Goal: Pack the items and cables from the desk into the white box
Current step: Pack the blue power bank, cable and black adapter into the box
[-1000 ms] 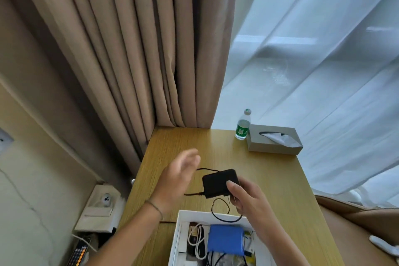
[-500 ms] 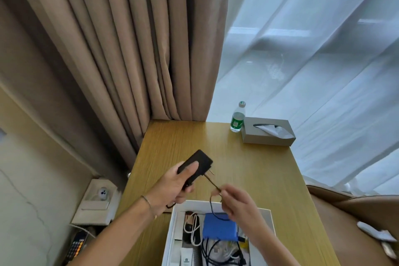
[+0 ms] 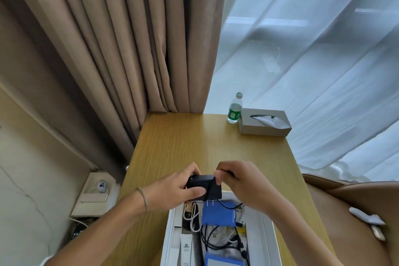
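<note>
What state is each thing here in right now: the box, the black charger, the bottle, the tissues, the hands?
White box: open, partly filled.
Black charger: held above the box's far edge.
Left hand: grips the charger.
Right hand: pinches the charger's cable at its top.
Water bottle: upright, capped.
Tissue box: tissue sticking out.
Curtain: drawn aside.

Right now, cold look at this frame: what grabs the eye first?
Both hands meet over the desk's near end: the left hand grips a black power adapter while the right hand pinches its thin black cable. Just below them, the open white box holds a bright blue pouch among tangled cables. At the far right corner stand a water bottle and a grey tissue box.
</note>
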### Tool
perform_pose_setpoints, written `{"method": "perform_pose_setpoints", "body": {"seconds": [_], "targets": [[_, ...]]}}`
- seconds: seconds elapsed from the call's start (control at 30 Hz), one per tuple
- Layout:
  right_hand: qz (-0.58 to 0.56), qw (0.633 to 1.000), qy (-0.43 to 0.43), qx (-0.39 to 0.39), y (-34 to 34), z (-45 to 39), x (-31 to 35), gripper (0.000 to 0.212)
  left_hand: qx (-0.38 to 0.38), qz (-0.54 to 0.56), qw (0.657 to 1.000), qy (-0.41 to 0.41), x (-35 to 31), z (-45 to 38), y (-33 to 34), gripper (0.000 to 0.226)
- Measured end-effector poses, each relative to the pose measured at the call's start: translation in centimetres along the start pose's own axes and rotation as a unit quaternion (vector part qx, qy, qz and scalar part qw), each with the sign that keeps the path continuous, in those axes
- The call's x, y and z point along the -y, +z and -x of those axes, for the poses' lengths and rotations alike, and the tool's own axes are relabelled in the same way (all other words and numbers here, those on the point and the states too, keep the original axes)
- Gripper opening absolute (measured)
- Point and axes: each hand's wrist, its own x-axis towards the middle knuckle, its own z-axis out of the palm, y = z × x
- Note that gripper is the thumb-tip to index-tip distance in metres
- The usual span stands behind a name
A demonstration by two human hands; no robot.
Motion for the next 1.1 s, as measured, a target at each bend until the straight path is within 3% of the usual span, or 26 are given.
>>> {"method": "perform_pose_setpoints", "body": {"seconds": [0.13,0.23,0.37,0.47,0.6,0.73,0.8,0.93,1.1], "targets": [[-0.069,0.997,-0.021,-0.007,0.3,-0.7,-0.3,0.028,0.072,-0.051,0.996,-0.015,-2.5,0.7,-1.1,0.02],[-0.181,0.983,-0.016,0.001,1.9,-0.9,-0.5,0.032,0.107,-0.07,0.992,-0.017,-3.5,0.7,-1.2,0.023],[-0.424,0.904,0.057,-0.002,4.9,-0.3,-2.0,0.032,0.104,-0.004,0.995,0.009,-2.8,0.8,-1.9,0.019],[-0.485,0.865,0.125,0.007,7.6,0.4,-2.7,0.029,0.099,0.127,0.987,0.017,-1.5,0.6,-1.5,0.019],[-0.395,0.908,0.137,0.028,9.5,1.8,-1.7,0.039,-0.007,0.241,0.97,-0.018,-0.1,-0.7,-0.5,0.015],[-0.169,0.977,0.129,0.033,8.2,2.9,0.1,0.033,-0.101,0.026,0.993,-0.061,0.8,-1.7,0.8,0.018],[-0.09,0.989,0.093,0.069,6.4,3.3,1.1,0.03,-0.114,-0.043,0.99,-0.073,0.8,-1.6,1.4,0.018],[-0.078,0.994,0.055,0.061,1.9,3.4,2.1,0.03,-0.048,-0.142,0.985,-0.084,0.1,-1.0,1.0,0.019],[-0.136,0.991,0.011,0.0,-0.7,1.1,0.6,0.029,0.103,-0.057,0.993,-0.025,-2.8,1.0,-0.5,0.016]]}}
